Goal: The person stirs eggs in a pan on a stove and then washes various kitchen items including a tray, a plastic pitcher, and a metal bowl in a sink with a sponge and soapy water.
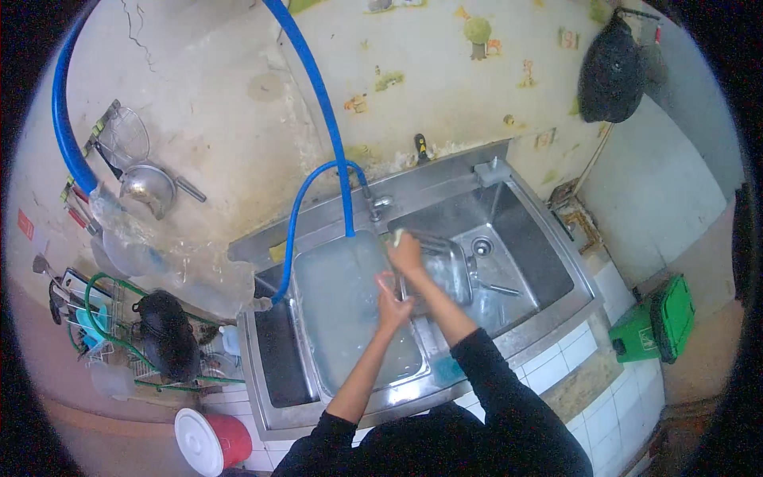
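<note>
My left hand [394, 311] is above the right side of a rectangular metal pan [361, 390] filled with cloudy water. Its fingers are around a thin pinkish-red item [384, 278], too blurred to name. My right hand [406, 255] is just beyond it, over the divider between the basins, with a small pale item [398, 237] in its fingers, perhaps a sponge or cloth. Under my right forearm, a shiny metal container [444, 268] leans in the right sink basin [536, 250]. A metal handle [499, 290] lies beside it, near the drain.
A blue hose [325, 107] runs down into the water; another blue hose [292, 238] curves from the faucet [378, 206]. A dish rack [128, 340] with a black basket [167, 334] stands left. A red bucket [235, 441] and a green bin [647, 328] flank the sink.
</note>
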Demonstrator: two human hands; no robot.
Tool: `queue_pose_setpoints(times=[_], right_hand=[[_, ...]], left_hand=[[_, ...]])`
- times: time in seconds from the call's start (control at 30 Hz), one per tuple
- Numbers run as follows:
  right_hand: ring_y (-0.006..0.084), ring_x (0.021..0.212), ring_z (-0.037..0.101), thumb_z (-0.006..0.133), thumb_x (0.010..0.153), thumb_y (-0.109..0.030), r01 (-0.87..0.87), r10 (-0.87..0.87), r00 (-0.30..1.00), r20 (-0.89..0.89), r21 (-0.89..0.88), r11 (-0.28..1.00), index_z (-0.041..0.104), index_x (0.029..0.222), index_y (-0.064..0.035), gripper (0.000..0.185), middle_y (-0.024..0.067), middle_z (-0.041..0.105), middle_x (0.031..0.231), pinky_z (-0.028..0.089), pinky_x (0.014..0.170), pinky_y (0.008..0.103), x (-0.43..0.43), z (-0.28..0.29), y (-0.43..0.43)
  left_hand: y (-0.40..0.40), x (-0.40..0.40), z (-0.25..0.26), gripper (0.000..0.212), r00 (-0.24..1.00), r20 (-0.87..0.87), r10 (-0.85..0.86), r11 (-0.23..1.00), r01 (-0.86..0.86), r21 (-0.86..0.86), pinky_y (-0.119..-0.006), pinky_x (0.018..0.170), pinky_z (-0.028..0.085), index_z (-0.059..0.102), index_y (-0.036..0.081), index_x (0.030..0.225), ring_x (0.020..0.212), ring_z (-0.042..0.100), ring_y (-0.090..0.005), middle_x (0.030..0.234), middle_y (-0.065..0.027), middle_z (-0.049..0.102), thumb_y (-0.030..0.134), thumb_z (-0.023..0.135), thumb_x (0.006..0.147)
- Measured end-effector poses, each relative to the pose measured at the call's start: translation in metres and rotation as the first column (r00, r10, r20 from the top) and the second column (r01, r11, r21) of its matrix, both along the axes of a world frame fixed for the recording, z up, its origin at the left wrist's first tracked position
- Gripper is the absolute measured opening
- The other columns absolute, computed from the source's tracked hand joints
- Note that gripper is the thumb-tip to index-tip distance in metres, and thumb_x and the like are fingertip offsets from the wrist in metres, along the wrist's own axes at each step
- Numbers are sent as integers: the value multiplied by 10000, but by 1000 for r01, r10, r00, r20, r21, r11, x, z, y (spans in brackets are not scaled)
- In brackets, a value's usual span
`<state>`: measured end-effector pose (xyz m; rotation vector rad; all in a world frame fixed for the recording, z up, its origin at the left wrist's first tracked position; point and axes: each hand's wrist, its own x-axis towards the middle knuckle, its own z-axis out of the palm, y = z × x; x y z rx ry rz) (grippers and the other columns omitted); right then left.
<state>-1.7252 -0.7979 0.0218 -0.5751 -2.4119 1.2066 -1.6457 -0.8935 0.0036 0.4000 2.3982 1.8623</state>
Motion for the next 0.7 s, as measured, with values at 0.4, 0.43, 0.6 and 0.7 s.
queue_pose_setpoints(times=[0.4,0.43,0.6,0.7], right_hand=[[432,950,478,421,854,-439,-465,410,797,-443,-15,885,371,1164,-71,484,275,481,1049,362,844,462,21,5,-54],[434,965,462,388,874,-411,-411,395,835,-382,42,911,378,1167,-81,442,269,461,1083,345,865,460,18,-7,-45],[434,926,445,387,887,-319,-16,-20,975,-221,-160,987,400,1170,-57,385,254,462,1033,347,806,487,-11,-8,-4],[413,906,474,399,879,-343,286,-239,912,-335,99,953,419,1156,-74,387,221,483,1026,371,789,487,-19,-6,31]], left_hand=[[-44,-29,-30,927,976,-212,42,999,-40,17,-340,985,295,61,95,1323,1144,391,-242,1252,-135,340,99,695,647],[-38,-20,-17,927,978,-204,40,999,-37,17,-340,985,295,61,95,1323,1144,391,-242,1252,-135,340,99,695,647],[-39,22,-1,894,992,117,53,950,-86,299,-346,933,348,40,124,1316,1098,410,-242,1204,-120,356,-56,551,604],[-42,42,0,861,991,121,53,943,-89,322,-338,925,348,92,117,1298,1076,414,-230,1178,-107,367,-58,562,598]])
